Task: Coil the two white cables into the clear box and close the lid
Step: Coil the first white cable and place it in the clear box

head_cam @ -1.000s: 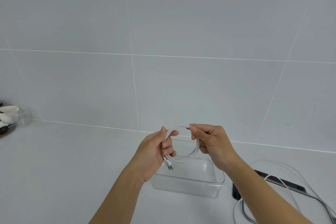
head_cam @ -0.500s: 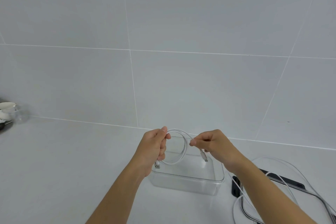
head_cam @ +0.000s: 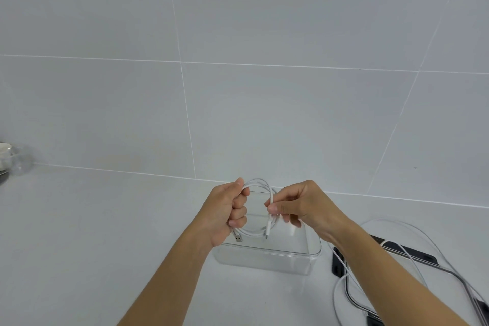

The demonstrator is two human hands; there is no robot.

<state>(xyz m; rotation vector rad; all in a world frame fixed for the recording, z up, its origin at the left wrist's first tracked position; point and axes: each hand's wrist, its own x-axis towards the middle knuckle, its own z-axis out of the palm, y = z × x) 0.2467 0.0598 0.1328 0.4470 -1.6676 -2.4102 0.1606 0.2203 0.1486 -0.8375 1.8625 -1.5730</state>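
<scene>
**Pale tiled wall, white counter: one cable coiled and held over the open box**

Grey-white wall tiles (head_cam: 264,114) fill most of my view, and the white counter (head_cam: 105,219) runs beneath them. Right in the middle, both my hands are up on the coiled white cable (head_cam: 260,182).

My left hand (head_cam: 227,212) has its fingers curled round the left side of the loop, thumb on top. My right hand (head_cam: 304,206) pinches the right side between thumb and forefinger, with the other fingers loosely bent behind.

The coil stands upright, its flat face turned toward me. It is a little taller than it is wide, so its long axis runs up and down. The USB plug (head_cam: 238,238) sticks out below my left fist, pointing down and slightly right. The small connector (head_cam: 267,233) hangs straight down under my right pinch.

All of this sits over the clear box (head_cam: 267,262), which stands on the counter, lidless, with its open top up. Whether the lowest turn dips below the rim, I cannot tell.

Off to my right, the second white cable (head_cam: 335,298) sprawls loose on the counter, looping over the black-rimmed lid (head_cam: 338,263), which lies flat beside the box. Far left, against the wall, there's a glass jar (head_cam: 22,161).
</scene>
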